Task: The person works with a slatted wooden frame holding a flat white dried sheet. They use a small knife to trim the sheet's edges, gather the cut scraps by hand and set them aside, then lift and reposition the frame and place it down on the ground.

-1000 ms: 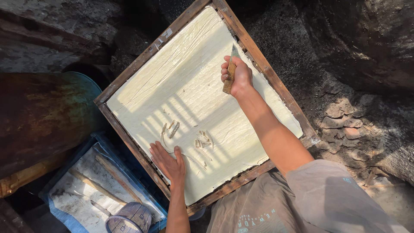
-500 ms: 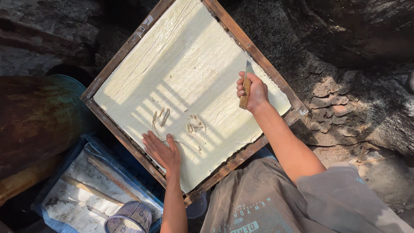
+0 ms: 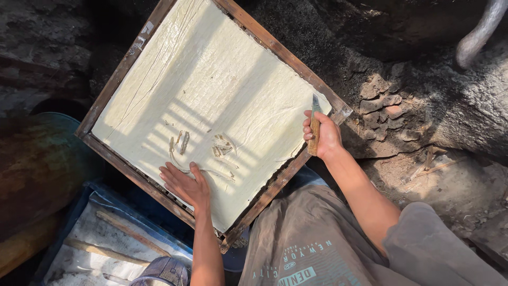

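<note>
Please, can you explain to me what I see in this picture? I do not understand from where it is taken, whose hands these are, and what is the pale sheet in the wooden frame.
The picture comes from a camera worn on a person's head, looking down at that person's own two bare hands. There is no machine. In front lies a wooden frame filled with a pale cream sheet, partly in striped sunlight. The left hand lies flat and open on the sheet near its lower edge. The right hand grips a small knife with a wooden handle at the frame's right edge, blade pointing up. A few thin scraps lie on the sheet between the hands. Around the frame is dark rough ground with stones, and a blue tub stands at lower left.
</note>
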### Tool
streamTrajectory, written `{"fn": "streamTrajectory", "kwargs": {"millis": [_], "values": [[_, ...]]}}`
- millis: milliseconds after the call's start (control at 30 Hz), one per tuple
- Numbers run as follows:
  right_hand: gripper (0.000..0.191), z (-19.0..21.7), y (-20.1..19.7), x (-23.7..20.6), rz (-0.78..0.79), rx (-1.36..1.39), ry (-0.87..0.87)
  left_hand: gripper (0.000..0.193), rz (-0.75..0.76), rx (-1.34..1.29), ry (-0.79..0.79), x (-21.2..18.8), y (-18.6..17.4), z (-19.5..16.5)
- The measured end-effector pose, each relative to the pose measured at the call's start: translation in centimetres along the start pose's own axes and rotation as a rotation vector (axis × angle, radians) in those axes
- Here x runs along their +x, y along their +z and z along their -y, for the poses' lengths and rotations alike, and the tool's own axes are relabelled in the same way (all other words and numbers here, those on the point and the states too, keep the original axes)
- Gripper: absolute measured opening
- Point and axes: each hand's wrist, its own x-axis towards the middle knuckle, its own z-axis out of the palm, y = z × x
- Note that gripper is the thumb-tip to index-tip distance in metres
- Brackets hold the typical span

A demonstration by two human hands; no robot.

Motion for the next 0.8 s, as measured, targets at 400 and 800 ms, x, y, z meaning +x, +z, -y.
{"fn": "streamTrajectory", "kwargs": {"millis": [400,800], "values": [[0.035,-1.9,-0.8,-5.0,-0.037,-0.366,-0.308,0.080,-0.003,0.071,-0.021,0.4,1.5,1.4],[0.040,4.2,6.4,1.3,-0.315,-1.654,-1.093,0.082,-0.024,0.055,-0.016,1.0,2.2,1.8]]}}
